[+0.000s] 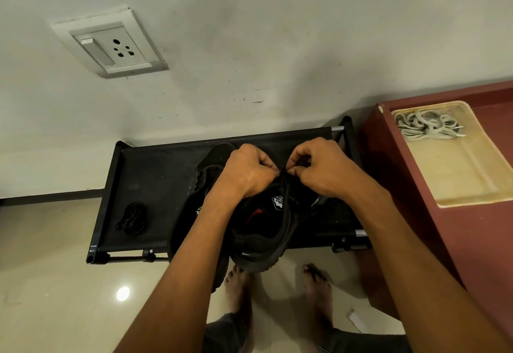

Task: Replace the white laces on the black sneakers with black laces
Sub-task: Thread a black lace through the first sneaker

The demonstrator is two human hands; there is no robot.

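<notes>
Wall socket up left; tan tray on the red cabinet at right w/ 1 bundle of white laces. 2 black sneakers on the black rack: front sneaker partly hides the back sneaker. 1 spare black lace coiled on the rack's left. Left hand & right hand both pinch the black lace at the front sneaker's eyelets, blocking them. 2 bare feet below.

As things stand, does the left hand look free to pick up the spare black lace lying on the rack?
Probably not yet. The left hand is pinching the lace at the sneaker alongside the right hand. The spare black lace lies uncovered on the rack, so nothing blocks it once released.
</notes>
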